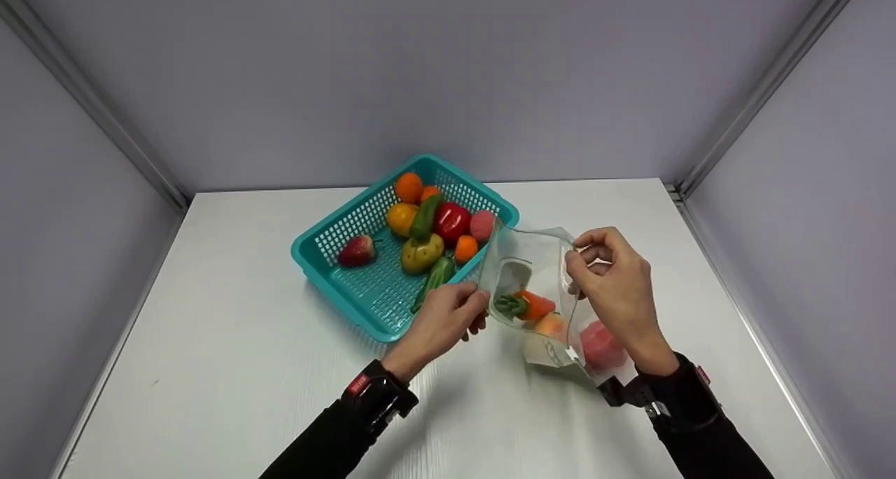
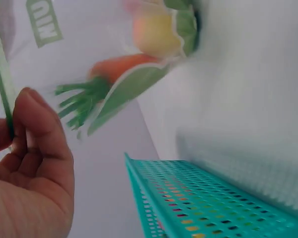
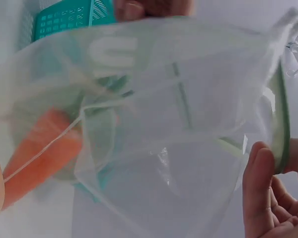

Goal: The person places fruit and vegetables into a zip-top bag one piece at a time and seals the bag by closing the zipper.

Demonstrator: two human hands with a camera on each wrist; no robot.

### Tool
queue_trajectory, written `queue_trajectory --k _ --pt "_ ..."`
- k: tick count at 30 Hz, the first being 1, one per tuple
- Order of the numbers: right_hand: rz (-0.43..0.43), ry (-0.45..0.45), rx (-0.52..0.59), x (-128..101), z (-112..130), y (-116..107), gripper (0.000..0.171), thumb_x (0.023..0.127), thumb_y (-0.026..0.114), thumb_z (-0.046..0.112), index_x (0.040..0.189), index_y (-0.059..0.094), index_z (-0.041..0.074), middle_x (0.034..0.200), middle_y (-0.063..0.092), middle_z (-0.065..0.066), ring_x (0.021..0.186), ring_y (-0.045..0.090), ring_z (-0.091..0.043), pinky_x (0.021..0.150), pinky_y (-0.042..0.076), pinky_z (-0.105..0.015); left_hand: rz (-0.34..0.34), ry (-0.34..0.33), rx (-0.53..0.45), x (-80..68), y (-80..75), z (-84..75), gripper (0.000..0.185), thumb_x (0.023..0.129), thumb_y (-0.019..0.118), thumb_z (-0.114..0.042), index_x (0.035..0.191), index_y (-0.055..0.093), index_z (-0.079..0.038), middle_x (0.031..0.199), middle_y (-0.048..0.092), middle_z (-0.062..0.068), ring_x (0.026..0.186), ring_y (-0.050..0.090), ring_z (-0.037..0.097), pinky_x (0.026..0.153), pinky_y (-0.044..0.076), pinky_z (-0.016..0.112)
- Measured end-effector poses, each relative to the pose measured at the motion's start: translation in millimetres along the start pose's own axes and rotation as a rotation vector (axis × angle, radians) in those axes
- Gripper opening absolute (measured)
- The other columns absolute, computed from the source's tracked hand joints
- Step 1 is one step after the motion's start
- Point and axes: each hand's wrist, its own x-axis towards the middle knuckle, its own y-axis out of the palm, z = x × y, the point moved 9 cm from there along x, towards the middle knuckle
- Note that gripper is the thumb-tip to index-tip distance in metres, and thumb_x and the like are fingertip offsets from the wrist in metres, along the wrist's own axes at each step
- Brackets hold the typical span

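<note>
A clear plastic bag (image 1: 535, 251) with green edging hangs between both hands, its mouth spread. My left hand (image 1: 442, 318) pinches the bag's left edge between thumb and finger. Opposite it, my right hand (image 1: 616, 290) pinches the right edge. Inside the bag lies an orange carrot (image 1: 537, 305) with a green top, also seen through the plastic in the left wrist view. Below the carrot is a yellow-orange round fruit (image 1: 551, 325). A pink-red round thing (image 1: 602, 346) shows beside the right wrist; whether it is in the bag I cannot tell.
Left of the bag, a teal plastic basket (image 1: 329, 293) stands on the white table (image 1: 231, 367). It holds a strawberry-like fruit (image 1: 357, 251), a red bell pepper (image 1: 452, 220), a green pepper (image 1: 425, 218), a cucumber (image 1: 435, 281) and several other pieces. Grey panels surround the table.
</note>
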Motion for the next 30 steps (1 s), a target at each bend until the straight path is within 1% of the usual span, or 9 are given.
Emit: queue_trajectory --k 3,6,9,11,16,21,25,27,30 --pt "-0.027 -0.019 -0.048 4 1 -4 0.014 0.096 0.075 0.01 0.107 0.068 0.005 0.075 0.068 -0.011 0.047 0.06 -0.021 0.049 0.052 -0.023 -0.053 0.046 -0.029 7.5 -3.3 -20.6 0.03 0.106 0.052 -0.02 0.08 0.063 -0.01 0.07 0.064 0.001 0.064 0.058 0.016 0.057 0.054 0.028" --pt "-0.072 -0.024 -0.08 8 1 -11 0.017 0.096 0.076 0.022 0.097 0.07 0.006 0.071 0.067 -0.008 0.043 0.057 -0.015 0.045 0.05 -0.022 -0.103 0.099 -0.045 16.8 -6.5 -41.9 0.03 0.106 0.052 -0.019 0.079 0.062 -0.01 0.068 0.061 0.001 0.063 0.057 0.018 0.057 0.054 0.028" --pt "-0.114 -0.028 -0.081 10 4 -19 0.022 0.099 0.073 0.022 0.087 0.068 0.004 0.065 0.065 -0.006 0.039 0.053 -0.01 0.042 0.047 -0.02 -0.148 0.138 -0.077 24.8 -11.2 -56.9 0.03 0.106 0.052 -0.019 0.079 0.059 -0.011 0.068 0.057 0.0 0.063 0.055 0.017 0.058 0.054 0.027" --pt "-0.137 -0.031 -0.057 12 4 -23 0.025 0.101 0.069 0.02 0.084 0.065 0.002 0.062 0.063 -0.005 0.039 0.053 -0.011 0.041 0.047 -0.02 -0.174 0.155 -0.102 28.7 -14.8 -60.8 0.03 0.106 0.052 -0.018 0.079 0.059 -0.009 0.069 0.057 0.0 0.063 0.055 0.017 0.058 0.053 0.026" --pt "-0.171 -0.042 0.031 14 3 -28 0.031 0.103 0.063 0.015 0.078 0.061 -0.002 0.061 0.06 -0.007 0.044 0.055 -0.012 0.044 0.049 -0.022 -0.19 0.157 -0.122 30.4 -20.2 -53.8 0.031 0.107 0.049 -0.02 0.089 0.064 0.0 0.073 0.062 0.003 0.065 0.057 0.017 0.06 0.054 0.027" --pt "-0.183 -0.049 0.07 13 6 -30 0.033 0.103 0.061 0.014 0.076 0.058 -0.004 0.061 0.059 -0.009 0.045 0.054 -0.013 0.045 0.049 -0.023 -0.18 0.158 -0.09 27.6 -28.3 -45.9 0.044 0.111 0.043 -0.034 0.086 0.064 -0.004 0.075 0.063 0.005 0.067 0.058 0.02 0.061 0.054 0.031" --pt "-0.178 -0.06 0.071 12 8 -30 0.032 0.103 0.062 0.013 0.075 0.059 -0.004 0.06 0.059 -0.009 0.044 0.055 -0.013 0.044 0.049 -0.022 -0.212 0.135 0.014 27.9 -47.4 -33.3 0.048 0.111 0.043 -0.041 0.084 0.064 -0.006 0.073 0.062 0.003 0.067 0.057 0.021 0.061 0.05 0.031" --pt "-0.177 -0.065 0.077 11 8 -30 0.032 0.103 0.062 0.012 0.075 0.059 -0.004 0.059 0.059 -0.009 0.044 0.055 -0.012 0.044 0.048 -0.022 -0.238 0.097 0.09 29.7 -59.5 -22.8 0.044 0.11 0.047 -0.039 0.087 0.065 -0.007 0.072 0.06 0.002 0.068 0.056 0.02 0.06 0.046 0.03" --pt "-0.176 -0.065 0.084 10 8 -31 0.032 0.102 0.063 0.011 0.075 0.059 -0.005 0.059 0.059 -0.007 0.044 0.054 -0.012 0.044 0.048 -0.022 -0.253 0.015 0.21 34.7 -74.5 -3.7 0.032 0.108 0.053 -0.035 0.094 0.066 -0.009 0.077 0.059 0.002 0.07 0.055 0.019 0.061 0.043 0.029"
